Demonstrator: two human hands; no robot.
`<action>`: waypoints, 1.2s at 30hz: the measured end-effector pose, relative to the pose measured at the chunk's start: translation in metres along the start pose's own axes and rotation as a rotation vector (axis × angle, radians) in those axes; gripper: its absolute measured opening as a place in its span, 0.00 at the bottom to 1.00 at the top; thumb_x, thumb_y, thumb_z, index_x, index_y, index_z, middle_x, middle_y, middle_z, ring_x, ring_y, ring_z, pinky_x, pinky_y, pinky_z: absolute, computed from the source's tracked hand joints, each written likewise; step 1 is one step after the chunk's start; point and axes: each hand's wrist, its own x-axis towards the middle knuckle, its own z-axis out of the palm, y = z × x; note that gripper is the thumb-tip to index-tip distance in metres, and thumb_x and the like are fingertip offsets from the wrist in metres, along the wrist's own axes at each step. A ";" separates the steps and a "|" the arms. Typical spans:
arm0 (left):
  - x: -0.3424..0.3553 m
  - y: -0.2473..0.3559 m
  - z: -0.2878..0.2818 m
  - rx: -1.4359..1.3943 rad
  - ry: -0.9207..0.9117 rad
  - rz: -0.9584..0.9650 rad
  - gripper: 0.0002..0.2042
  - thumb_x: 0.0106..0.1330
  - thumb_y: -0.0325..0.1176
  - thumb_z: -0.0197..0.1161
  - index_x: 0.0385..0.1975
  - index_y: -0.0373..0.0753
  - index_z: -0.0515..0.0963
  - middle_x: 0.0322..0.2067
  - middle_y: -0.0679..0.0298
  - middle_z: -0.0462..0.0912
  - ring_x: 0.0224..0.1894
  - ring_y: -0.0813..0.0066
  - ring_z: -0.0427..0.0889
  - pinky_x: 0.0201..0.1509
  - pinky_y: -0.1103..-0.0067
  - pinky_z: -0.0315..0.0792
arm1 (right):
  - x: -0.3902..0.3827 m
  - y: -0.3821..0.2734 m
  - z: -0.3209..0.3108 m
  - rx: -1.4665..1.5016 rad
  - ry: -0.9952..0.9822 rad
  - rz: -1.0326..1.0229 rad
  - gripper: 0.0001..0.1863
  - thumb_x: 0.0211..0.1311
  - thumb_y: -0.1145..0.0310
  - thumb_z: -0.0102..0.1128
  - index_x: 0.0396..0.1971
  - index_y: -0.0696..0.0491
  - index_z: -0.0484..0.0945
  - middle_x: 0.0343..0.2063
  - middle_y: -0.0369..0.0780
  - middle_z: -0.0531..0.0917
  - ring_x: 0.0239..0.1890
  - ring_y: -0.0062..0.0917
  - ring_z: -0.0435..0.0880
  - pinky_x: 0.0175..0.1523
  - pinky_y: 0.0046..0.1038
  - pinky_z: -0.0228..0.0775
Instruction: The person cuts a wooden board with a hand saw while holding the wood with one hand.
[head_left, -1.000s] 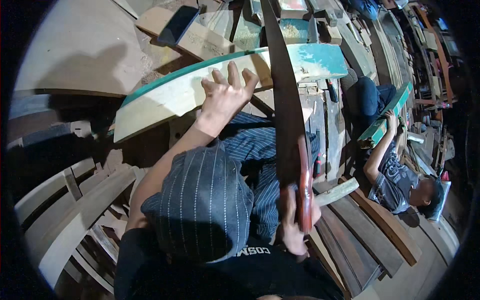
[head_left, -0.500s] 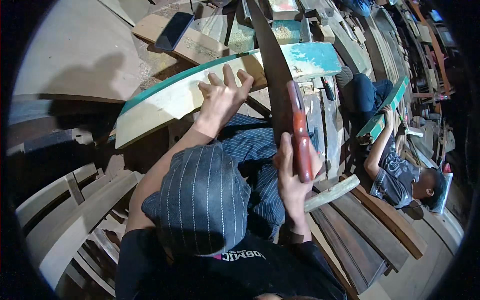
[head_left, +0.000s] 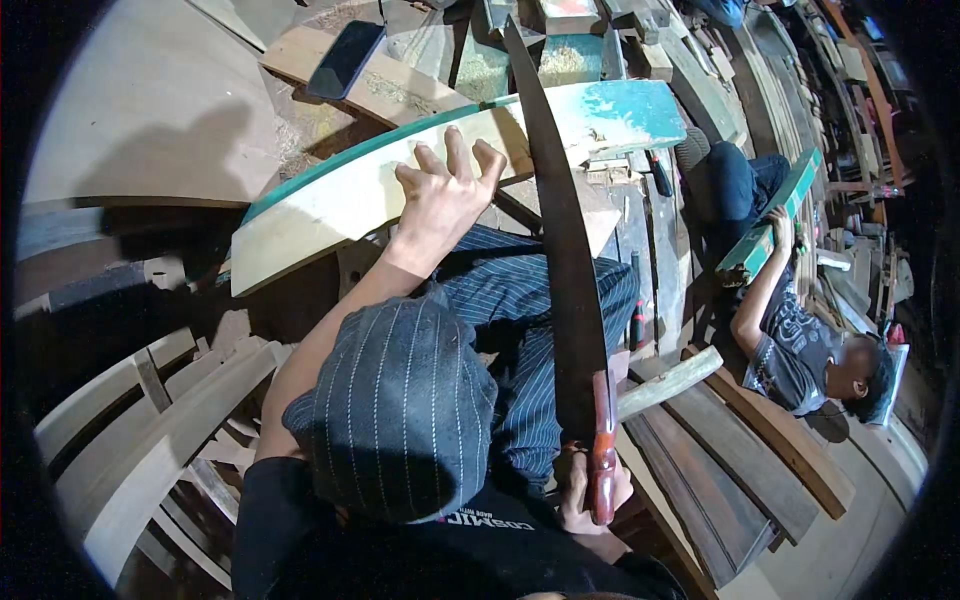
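My left hand (head_left: 445, 190) presses on a curved board (head_left: 300, 225) with a cream face and teal edge, its fingers spread and bent over the wood. My right hand (head_left: 590, 505) grips the red-brown handle of a long dark handsaw (head_left: 565, 280) low at the lower middle. The saw's blade crosses the board just right of my left hand and reaches up to the top of the view. Beneath the board are my legs in pinstriped trousers, one knee (head_left: 390, 410) large in the foreground.
A phone (head_left: 345, 60) lies on a plank at top left. At right a person (head_left: 800, 370) holds a long teal piece (head_left: 800, 190). Loose planks (head_left: 720, 470) and pale curved slats (head_left: 170, 450) lie either side of me. Offcuts and a red-handled tool (head_left: 637, 320) are among the boards.
My right hand and saw moved up toward the board half a second ago and are now pulled back down toward my body. My left hand stays on the board.
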 end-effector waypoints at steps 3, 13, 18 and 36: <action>-0.005 0.005 0.005 0.051 -0.023 -0.011 0.19 0.58 0.29 0.61 0.51 0.39 0.71 0.50 0.41 0.79 0.38 0.43 0.86 0.26 0.54 0.81 | 0.043 -0.010 0.024 -0.008 0.048 -0.111 0.08 0.57 0.72 0.69 0.35 0.58 0.80 0.17 0.43 0.79 0.14 0.29 0.80 0.25 0.27 0.70; -0.007 0.005 0.020 0.063 0.079 -0.019 0.16 0.59 0.30 0.58 0.47 0.40 0.71 0.44 0.43 0.79 0.33 0.47 0.84 0.21 0.56 0.79 | 0.139 -0.037 0.068 0.480 0.028 -0.013 0.07 0.68 0.72 0.62 0.38 0.60 0.77 0.19 0.34 0.74 0.23 0.10 0.68 0.27 0.19 0.63; 0.000 -0.005 0.008 0.016 0.055 -0.029 0.16 0.58 0.30 0.61 0.46 0.39 0.73 0.45 0.44 0.79 0.33 0.45 0.86 0.20 0.57 0.78 | 0.033 -0.015 0.012 0.041 0.065 -0.046 0.11 0.62 0.71 0.67 0.39 0.61 0.80 0.20 0.38 0.81 0.22 0.18 0.80 0.31 0.22 0.71; -0.006 0.004 0.009 0.034 -0.010 -0.021 0.17 0.59 0.32 0.60 0.49 0.39 0.70 0.46 0.40 0.79 0.36 0.40 0.86 0.25 0.54 0.82 | 0.150 -0.045 0.062 0.411 0.101 -0.131 0.07 0.70 0.71 0.60 0.34 0.59 0.77 0.20 0.30 0.74 0.21 0.08 0.69 0.24 0.16 0.58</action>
